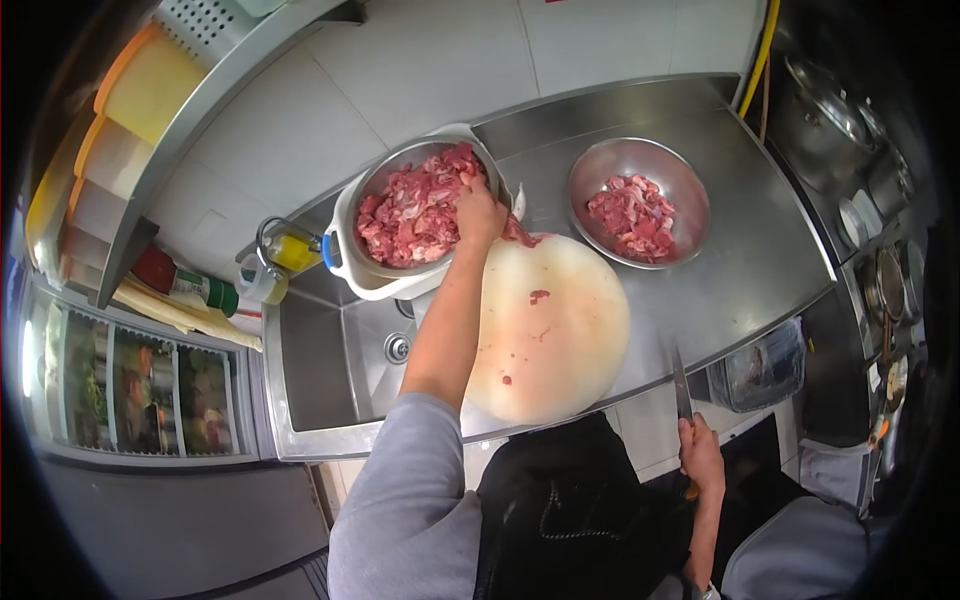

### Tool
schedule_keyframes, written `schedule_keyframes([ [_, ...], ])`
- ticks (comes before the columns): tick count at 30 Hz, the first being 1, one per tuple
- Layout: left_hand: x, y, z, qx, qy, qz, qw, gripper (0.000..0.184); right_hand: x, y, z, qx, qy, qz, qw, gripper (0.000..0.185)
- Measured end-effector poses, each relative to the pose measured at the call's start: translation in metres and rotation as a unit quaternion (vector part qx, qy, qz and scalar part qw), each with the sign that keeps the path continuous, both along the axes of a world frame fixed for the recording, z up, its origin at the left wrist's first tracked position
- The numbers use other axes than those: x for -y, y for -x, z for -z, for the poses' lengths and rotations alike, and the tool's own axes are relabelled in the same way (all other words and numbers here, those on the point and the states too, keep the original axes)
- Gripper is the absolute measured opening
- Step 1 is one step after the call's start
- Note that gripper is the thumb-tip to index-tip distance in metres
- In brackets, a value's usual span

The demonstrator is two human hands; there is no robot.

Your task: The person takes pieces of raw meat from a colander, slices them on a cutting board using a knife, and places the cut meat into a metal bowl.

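Note:
My left hand (482, 212) reaches over the cutting board to the right side of a metal bowl (372, 182) heaped with raw red meat (415, 215). Its fingers are curled onto the meat at the bowl's edge, their tips partly hidden. That bowl sits in a white handled basin (345, 262). A strip of meat (520, 236) lies between the basin and the round white cutting board (560, 355), which carries a few small scraps. Low on the right, my right hand (702, 455) is closed around the handle of a knife (682, 385), blade pointing away beyond the counter's front edge.
A second metal bowl (688, 185) with cut meat (632, 215) stands on the steel counter (755, 250). The sink (330, 345) is on the left, with bottles behind it. A shelf (185, 130) overhangs at upper left. Another person's clothed leg (800, 550) shows at lower right.

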State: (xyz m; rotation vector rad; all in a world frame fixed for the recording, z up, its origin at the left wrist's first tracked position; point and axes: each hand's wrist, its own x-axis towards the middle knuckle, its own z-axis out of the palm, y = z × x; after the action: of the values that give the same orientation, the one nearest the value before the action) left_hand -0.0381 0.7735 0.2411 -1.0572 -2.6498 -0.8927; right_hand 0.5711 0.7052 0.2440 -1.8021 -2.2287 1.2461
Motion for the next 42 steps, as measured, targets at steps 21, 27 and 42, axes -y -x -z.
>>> schedule_keyframes([
  [21, 0.096, 0.071, -0.060, -0.038, 0.095, 0.076, 0.992, 0.067, 0.012, 0.071, -0.039, 0.002, 0.019, -0.009, 1.000, 0.035],
  [27, 0.094, 0.127, -0.026, -0.026, 0.104, 0.067, 0.992, 0.064, 0.017, 0.084, -0.040, -0.019, -0.019, -0.014, 1.000, 0.036],
  [42, 0.106, 0.102, -0.208, 0.289, -0.308, 0.162, 0.892, 0.029, 0.009, 0.076, -0.033, -0.024, 0.020, -0.023, 0.999, 0.035],
])
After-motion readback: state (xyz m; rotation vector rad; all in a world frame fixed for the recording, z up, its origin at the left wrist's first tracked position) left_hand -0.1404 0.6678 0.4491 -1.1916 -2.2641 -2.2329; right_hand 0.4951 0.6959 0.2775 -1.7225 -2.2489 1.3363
